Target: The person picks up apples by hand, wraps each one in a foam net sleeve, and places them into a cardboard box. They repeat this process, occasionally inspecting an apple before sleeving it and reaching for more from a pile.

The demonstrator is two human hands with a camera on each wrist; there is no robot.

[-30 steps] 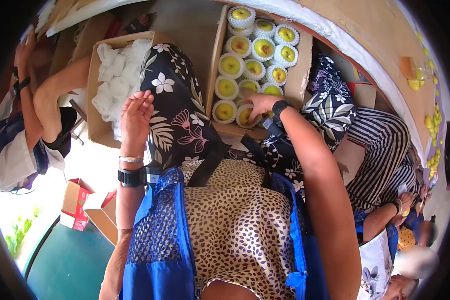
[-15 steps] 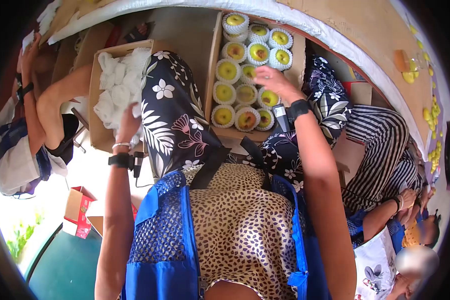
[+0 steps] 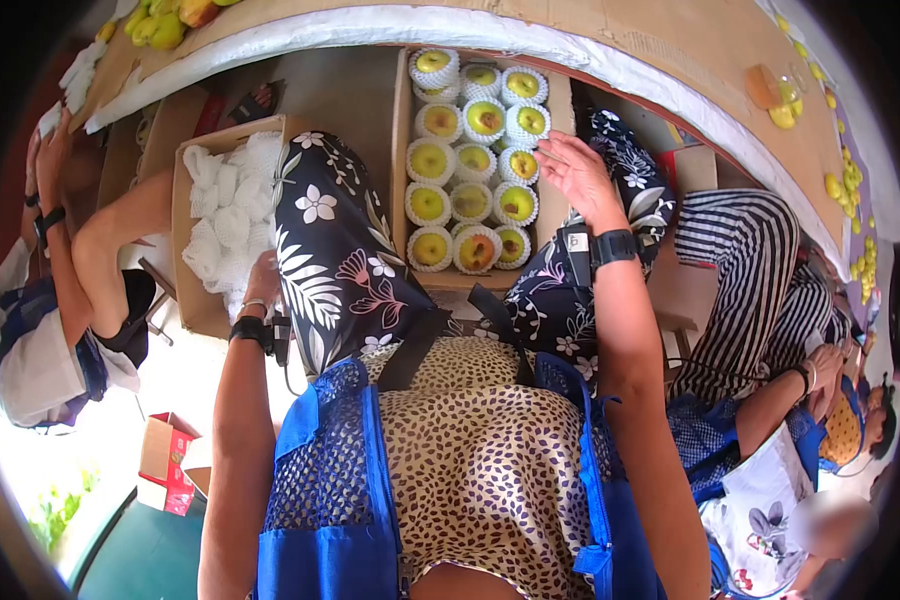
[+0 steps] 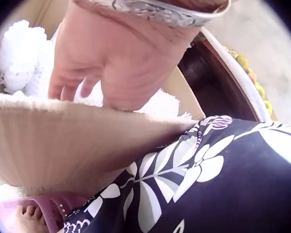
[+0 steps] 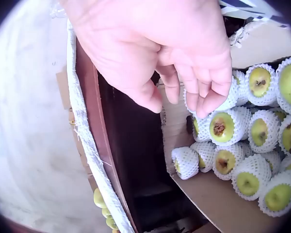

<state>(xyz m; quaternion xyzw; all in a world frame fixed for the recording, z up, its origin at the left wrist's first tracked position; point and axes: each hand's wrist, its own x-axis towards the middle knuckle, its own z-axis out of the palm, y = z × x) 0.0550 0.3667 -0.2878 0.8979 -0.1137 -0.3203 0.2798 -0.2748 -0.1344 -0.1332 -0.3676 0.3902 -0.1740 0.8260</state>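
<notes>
Foam nets point(image 4: 22, 58) partly hide behind the left hand point(image 4: 119, 58).

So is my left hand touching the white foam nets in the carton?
Cannot tell: in the left wrist view, the left hand reaches down behind the carton wall, which hides the fingertips and any contact with the foam nets.

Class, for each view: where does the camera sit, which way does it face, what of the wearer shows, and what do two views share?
Head: on the head, facing forward and down at the left hand, right hand, fruit and nets; arms and trousers show.
Left wrist: on that wrist, facing over the hand into the box; hand, bangle and trousers show.
Right wrist: on that wrist, facing past the fingers towards the fruit; the hand shows.
Shared: head and right wrist both show the boxed fruit.
</notes>
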